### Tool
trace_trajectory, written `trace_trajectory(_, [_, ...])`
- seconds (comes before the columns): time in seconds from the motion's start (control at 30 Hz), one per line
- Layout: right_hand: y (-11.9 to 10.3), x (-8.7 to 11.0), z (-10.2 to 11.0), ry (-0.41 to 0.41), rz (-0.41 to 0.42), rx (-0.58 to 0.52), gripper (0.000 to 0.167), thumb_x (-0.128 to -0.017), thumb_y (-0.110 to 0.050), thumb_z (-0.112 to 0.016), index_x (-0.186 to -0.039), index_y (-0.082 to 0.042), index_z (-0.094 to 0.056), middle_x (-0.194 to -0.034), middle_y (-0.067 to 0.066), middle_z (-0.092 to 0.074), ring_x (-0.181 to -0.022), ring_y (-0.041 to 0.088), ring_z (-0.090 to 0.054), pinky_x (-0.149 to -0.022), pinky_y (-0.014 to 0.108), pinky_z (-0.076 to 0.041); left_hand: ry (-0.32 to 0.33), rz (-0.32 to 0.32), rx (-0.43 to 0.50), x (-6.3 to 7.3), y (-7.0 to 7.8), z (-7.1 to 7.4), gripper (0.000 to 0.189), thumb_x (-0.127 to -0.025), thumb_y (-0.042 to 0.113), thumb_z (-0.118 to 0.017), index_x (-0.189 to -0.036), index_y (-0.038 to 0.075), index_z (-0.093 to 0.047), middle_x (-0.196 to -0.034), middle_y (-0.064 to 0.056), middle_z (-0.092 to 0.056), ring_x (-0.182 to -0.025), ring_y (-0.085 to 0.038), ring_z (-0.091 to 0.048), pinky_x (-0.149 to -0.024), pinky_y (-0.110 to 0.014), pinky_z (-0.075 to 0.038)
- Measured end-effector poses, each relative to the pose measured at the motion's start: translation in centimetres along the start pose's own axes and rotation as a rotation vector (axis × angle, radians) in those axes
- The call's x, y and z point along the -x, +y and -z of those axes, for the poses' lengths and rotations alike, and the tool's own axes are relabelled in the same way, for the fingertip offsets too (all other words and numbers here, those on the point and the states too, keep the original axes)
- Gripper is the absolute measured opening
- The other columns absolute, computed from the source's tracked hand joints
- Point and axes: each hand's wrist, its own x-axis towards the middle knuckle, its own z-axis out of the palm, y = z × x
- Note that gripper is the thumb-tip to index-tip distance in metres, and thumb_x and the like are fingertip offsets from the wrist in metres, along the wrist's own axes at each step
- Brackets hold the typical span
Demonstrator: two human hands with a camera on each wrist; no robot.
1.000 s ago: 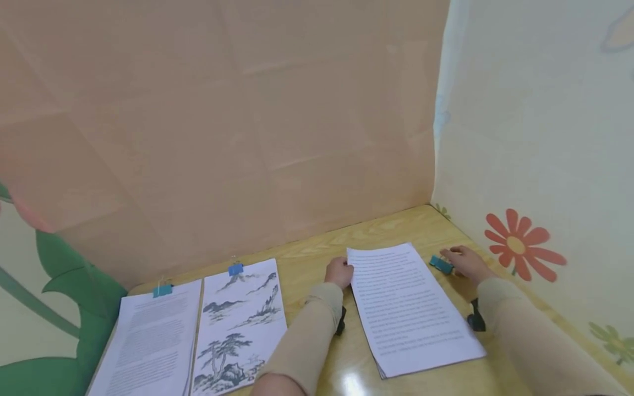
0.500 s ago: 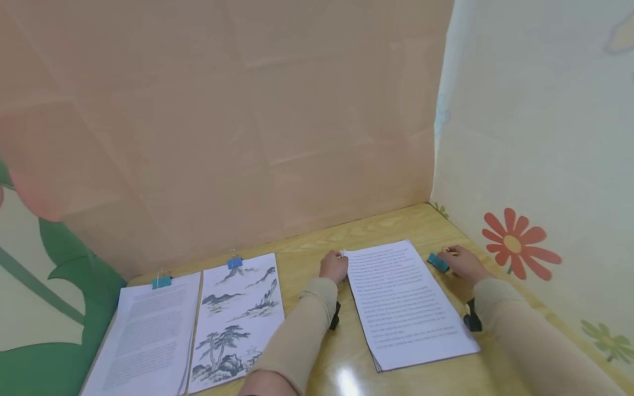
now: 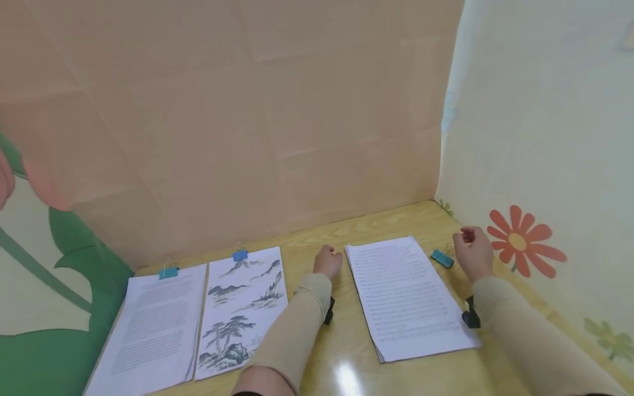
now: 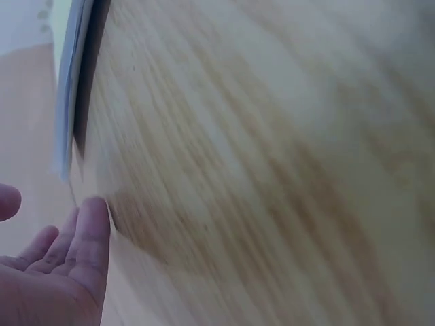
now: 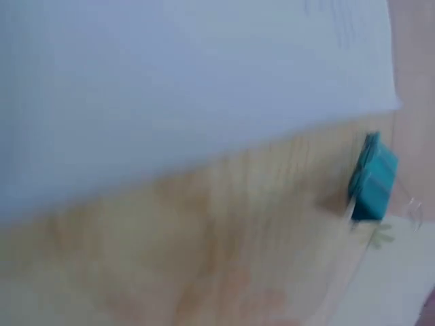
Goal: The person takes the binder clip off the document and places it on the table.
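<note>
A stack of printed paper (image 3: 406, 297) lies on the wooden table between both hands, its sheets close to aligned. My left hand (image 3: 328, 262) is just off the stack's upper left edge, with nothing in it; in the left wrist view its fingers (image 4: 92, 227) are relaxed near the table surface, below the stack's edge (image 4: 71, 88). To the right of the stack, a teal binder clip (image 3: 442, 258) rests on the table, its wire handles toward the right hand. My right hand (image 3: 474, 253) is raised beside the clip, fingers loosely bent and holding nothing. The clip (image 5: 374, 180) also shows in the right wrist view.
On the left lie a text stack (image 3: 153, 324) with a teal binder clip (image 3: 168, 273) at its top and a landscape-painting sheet (image 3: 242, 308) with a blue binder clip (image 3: 240, 255). A brown-covered wall (image 3: 272, 137) closes off the back; a flower-painted wall (image 3: 535, 137) borders the right.
My right hand has let go of the teal binder clip and lifted away to the right. My left hand has come off the stack's left edge, moving slightly left.
</note>
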Motion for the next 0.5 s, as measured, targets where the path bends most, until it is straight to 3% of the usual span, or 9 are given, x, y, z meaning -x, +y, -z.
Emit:
trace_trajectory(0.07, [-1.0,0.0,-0.7,0.093,0.073,-0.034,0.04,-0.102,-0.023,-0.052,-0.128,0.007,-0.058,-0.113,0.02,-0.06,-0.096,0.02,-0.052,-0.073,0.028,-0.041,0.011,-0.005,0.003,0.2,0.1,0.3,0.04,-0.104,0.018,-0.052,-0.139,-0.002,-0.056,-0.129,-0.02,-0.065,-0.121,-0.036,-0.06,-0.102,-0.049,-0.049])
trace_trajectory(0.17, [-2.9,0.4,-2.1,0.118,0.171,-0.072,0.033,-0.099,-0.017,-0.055,-0.121,0.007,-0.062,-0.104,0.016,-0.06,-0.089,0.012,-0.05,-0.071,0.024,-0.039,0.027,-0.021,0.014,0.5,0.4,0.8,0.041,-0.103,0.017,-0.052,-0.139,-0.003,-0.056,-0.128,-0.02,-0.065,-0.12,-0.035,-0.061,-0.101,-0.048,-0.049])
trace_trajectory(0.33, [-5.2,1.7,-4.6,0.021,0.302,-0.112,0.027,-0.098,-0.01,-0.057,-0.116,0.008,-0.062,-0.096,0.015,-0.06,-0.089,0.015,-0.052,-0.069,0.018,-0.038,0.06,-0.045,0.027,1.2,0.6,1.8,0.04,-0.102,0.015,-0.054,-0.137,-0.004,-0.056,-0.124,-0.021,-0.067,-0.117,-0.035,-0.063,-0.099,-0.047,-0.051])
trace_trajectory(0.5, [-6.3,2.9,-6.6,-0.084,0.345,-0.124,0.027,-0.099,-0.01,-0.057,-0.12,0.007,-0.061,-0.097,0.016,-0.06,-0.091,0.02,-0.054,-0.071,0.017,-0.039,0.088,-0.019,0.018,1.3,0.2,2.5,0.044,-0.101,0.017,-0.055,-0.142,-0.001,-0.053,-0.133,-0.022,-0.061,-0.124,-0.039,-0.057,-0.103,-0.051,-0.047])
